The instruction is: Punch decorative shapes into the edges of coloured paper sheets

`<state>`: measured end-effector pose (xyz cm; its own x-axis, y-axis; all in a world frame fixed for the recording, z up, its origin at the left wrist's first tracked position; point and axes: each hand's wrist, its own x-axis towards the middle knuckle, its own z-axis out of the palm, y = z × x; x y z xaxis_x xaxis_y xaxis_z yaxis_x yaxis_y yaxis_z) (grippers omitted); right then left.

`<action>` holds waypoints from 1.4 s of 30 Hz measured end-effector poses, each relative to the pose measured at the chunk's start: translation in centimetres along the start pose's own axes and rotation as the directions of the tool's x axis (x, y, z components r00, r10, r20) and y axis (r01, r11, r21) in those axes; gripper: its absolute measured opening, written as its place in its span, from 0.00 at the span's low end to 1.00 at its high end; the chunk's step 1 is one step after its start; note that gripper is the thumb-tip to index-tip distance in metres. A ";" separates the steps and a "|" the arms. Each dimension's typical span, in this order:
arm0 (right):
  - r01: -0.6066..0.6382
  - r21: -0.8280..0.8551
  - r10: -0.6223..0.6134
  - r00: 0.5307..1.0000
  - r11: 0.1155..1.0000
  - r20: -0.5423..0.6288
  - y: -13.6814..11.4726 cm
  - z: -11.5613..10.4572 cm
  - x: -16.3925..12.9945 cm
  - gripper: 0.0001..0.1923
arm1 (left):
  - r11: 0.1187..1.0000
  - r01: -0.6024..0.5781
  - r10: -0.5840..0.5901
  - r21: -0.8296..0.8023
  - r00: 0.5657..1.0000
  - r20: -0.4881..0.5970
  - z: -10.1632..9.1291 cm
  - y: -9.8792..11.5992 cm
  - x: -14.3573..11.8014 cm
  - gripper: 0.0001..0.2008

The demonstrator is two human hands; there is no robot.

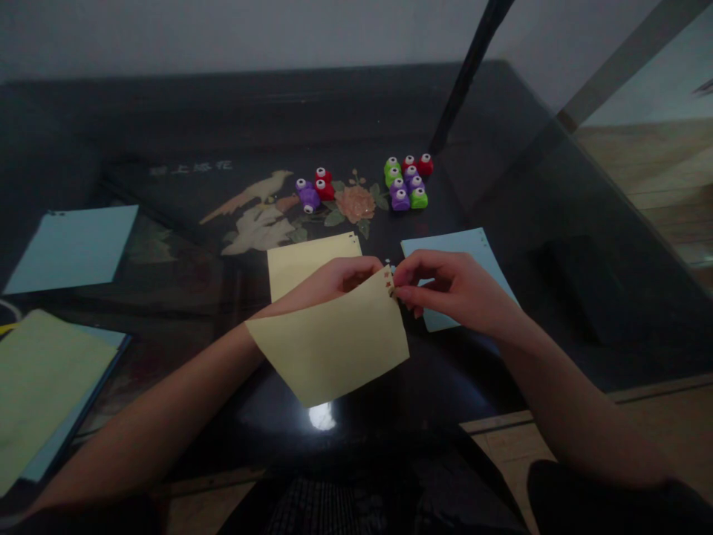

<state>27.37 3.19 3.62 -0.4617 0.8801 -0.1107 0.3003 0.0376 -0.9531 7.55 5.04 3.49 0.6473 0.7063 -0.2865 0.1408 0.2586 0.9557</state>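
A yellow sheet of paper (339,345) is held up in front of me, with small reddish cut-out marks by its upper right corner. Behind its top edge is my left hand (353,276), curled and closed on the sheet, its fingertips partly hidden. My right hand (440,290) pinches at the marked corner with thumb and fingers. A small pale bluish bit shows between the hands, too small to name. Under my left hand lies a yellow stack of paper (306,256) with dark corner marks. Blue paper (462,245), also corner-marked, lies beneath my right hand.
Small purple, red and green pieces with eye-like tops, perhaps craft punches, form a left group (315,195) and a right group (409,184). Blue paper (72,249) and a yellow-green sheet (44,394) lie left. A dark pole (468,74) rises behind the glossy black table (334,96).
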 end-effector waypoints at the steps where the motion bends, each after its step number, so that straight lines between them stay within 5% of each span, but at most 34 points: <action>1: -0.002 0.003 0.002 1.000 1.000 -0.003 0.0 0.0 0.0 0.09 | 1.000 0.001 -0.001 -0.001 1.000 -0.001 0.0 0.0 0.0 0.12; 25: -0.019 0.106 0.018 1.000 0.994 0.005 0.3 0.4 0.3 0.08 | 0.985 -0.050 0.055 -0.163 0.998 0.030 0.1 -1.4 0.1 0.12; 29: -0.018 0.065 0.020 0.999 0.998 -0.035 0.0 -0.1 0.2 0.06 | 0.993 -0.087 0.087 -0.075 0.996 -0.013 -0.5 -1.7 0.2 0.10; 32: 0.006 0.002 -0.006 1.000 1.000 -0.007 -0.3 -1.0 -0.1 0.07 | 0.976 -0.129 0.141 0.174 0.988 -0.060 -0.9 -1.8 0.3 0.09; 37: -0.020 -0.053 0.027 0.989 0.998 0.145 -0.6 -1.7 -0.7 0.06 | 0.706 -0.165 0.312 0.689 0.945 -0.093 -1.5 -2.5 1.4 0.05; 42: -0.113 0.015 0.105 0.959 0.994 0.264 -0.2 -0.9 -0.8 0.06 | 0.341 -0.103 0.366 0.934 0.930 -0.030 -1.5 -2.9 3.5 0.05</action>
<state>28.42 2.86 4.20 -0.6317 0.7226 -0.2807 0.3383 -0.0688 -0.9385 8.23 7.74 -0.39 0.6308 0.7717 0.0812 0.6810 -0.6007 0.4187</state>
